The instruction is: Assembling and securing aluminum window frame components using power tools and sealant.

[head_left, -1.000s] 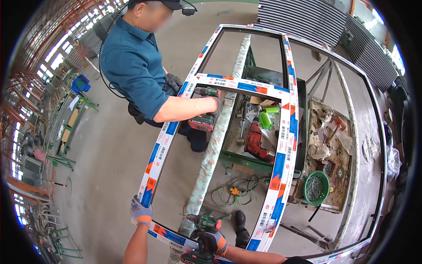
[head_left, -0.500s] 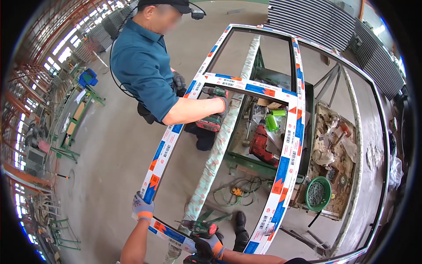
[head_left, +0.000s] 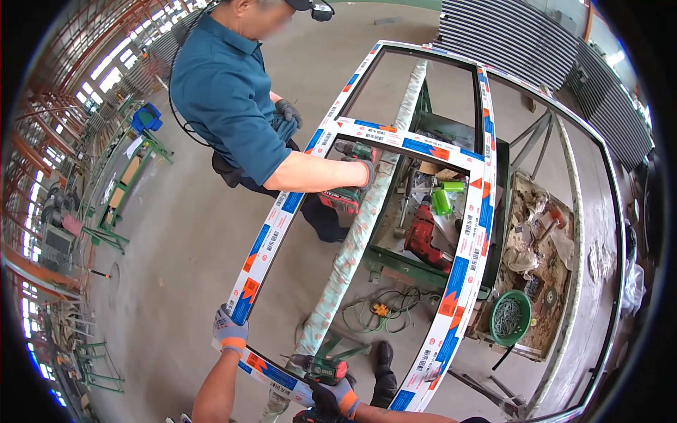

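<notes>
My left hand (head_left: 230, 328), in a grey glove with an orange cuff, is closed around the near left corner of a large window frame (head_left: 265, 243) covered in white, blue and orange protective film. My right hand (head_left: 340, 395), gloved the same way, holds a green and black cordless drill (head_left: 326, 369) at the frame's near rail; part of its grip is hidden. The drill points left, over the inside of the frame. Across the frame, a co-worker in a blue shirt (head_left: 218, 106) holds another cordless drill (head_left: 344, 199) inside the opening near the crossbar.
A padded support bar (head_left: 338, 268) runs beneath the frame. Inside it, a green tool cart (head_left: 395, 266) carries a red corded drill (head_left: 427, 238). To the right are a green bowl of screws (head_left: 510, 317) and a cluttered wooden tray (head_left: 543, 282). A cable (head_left: 381, 310) lies on the floor.
The view has shifted slightly. The co-worker's far gloved hand shows more clearly, away from the frame. Both of my hands keep their places on the frame and the drill.
</notes>
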The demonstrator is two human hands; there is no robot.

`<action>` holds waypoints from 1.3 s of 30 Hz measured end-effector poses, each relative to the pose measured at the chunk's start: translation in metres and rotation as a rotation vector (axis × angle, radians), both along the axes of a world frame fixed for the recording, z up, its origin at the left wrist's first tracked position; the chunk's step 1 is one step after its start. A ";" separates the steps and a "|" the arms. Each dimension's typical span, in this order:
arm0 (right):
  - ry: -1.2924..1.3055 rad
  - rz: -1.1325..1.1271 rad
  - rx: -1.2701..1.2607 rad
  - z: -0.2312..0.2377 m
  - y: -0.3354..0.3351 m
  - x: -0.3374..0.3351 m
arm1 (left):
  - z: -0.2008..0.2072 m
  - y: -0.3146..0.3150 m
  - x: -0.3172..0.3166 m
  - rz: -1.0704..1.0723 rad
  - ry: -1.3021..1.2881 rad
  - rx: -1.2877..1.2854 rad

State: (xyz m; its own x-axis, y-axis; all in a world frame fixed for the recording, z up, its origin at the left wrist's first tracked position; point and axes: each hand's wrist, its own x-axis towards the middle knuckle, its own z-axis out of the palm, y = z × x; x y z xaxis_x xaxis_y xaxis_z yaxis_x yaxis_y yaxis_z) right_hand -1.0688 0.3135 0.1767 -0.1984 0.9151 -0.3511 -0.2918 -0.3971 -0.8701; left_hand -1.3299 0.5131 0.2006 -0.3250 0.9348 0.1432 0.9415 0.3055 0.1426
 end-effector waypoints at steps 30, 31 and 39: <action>-0.037 -0.210 -0.480 -0.003 0.000 -0.260 | -0.018 0.013 -0.275 -0.377 -0.331 0.047; -0.059 -0.216 -0.494 -0.007 0.003 -0.268 | -0.023 0.016 -0.282 -0.376 -0.355 0.035; 0.206 -0.450 -0.683 -0.051 0.026 -0.304 | -0.078 0.039 -0.328 -0.413 -0.550 -0.059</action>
State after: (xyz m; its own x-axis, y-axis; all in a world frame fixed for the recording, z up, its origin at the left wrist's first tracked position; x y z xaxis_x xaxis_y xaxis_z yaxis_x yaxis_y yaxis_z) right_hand -1.3729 0.3392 0.1260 0.0142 0.5219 -0.8529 -0.6747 -0.6245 -0.3933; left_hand -1.6578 0.5519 0.1230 0.0487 0.9988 0.0046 0.7779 -0.0408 0.6271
